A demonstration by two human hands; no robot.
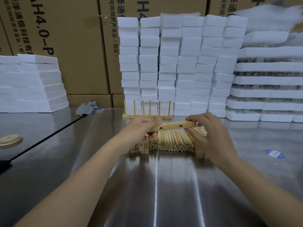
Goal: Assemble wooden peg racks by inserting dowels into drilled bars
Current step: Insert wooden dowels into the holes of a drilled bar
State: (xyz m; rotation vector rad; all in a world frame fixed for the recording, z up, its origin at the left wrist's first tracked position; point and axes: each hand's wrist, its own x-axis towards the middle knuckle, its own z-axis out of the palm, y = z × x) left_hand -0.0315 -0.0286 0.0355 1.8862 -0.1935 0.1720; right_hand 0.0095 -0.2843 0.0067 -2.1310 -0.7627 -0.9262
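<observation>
A drilled wooden bar (173, 126) with two holes facing me is held level above a pile of dowels (170, 141). My left hand (141, 128) grips its left end, thumb under and fingers over. My right hand (211, 133) pinches its right end between fingertips and thumb. More drilled bars lie stacked to the left (139, 149) and right (199, 152) of the dowel pile. Behind my hands stands an assembled peg rack (147, 115) with several upright dowels in its bar.
The work surface is a shiny metal table (164, 185). Stacks of white foam blocks (180, 63) rise at the back and right, more (31, 84) at the left. Cardboard boxes (73, 46) stand behind. A grey rag (86, 108), wooden discs (9, 139) and a blue sticker (274, 153) lie on the table.
</observation>
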